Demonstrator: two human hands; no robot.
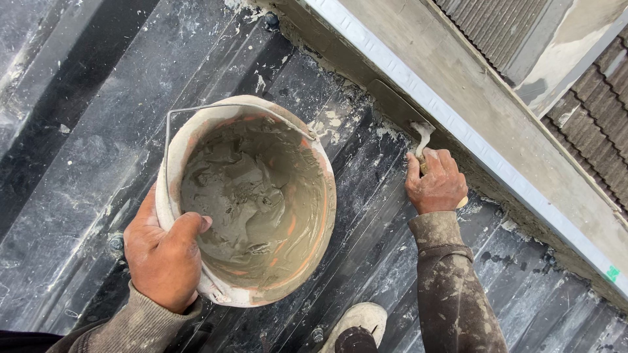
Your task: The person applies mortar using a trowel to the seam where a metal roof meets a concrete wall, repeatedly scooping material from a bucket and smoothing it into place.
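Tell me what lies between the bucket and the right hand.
Only bare dark ribbed sheet, splashed with mortar, separates the bucket and right hand, head view.

Dark ribbed metal roof (78, 150), mortar-spattered; pale metal flashing strip (458, 127) along ledge; daylight; tiled roof (598, 111) beyond.
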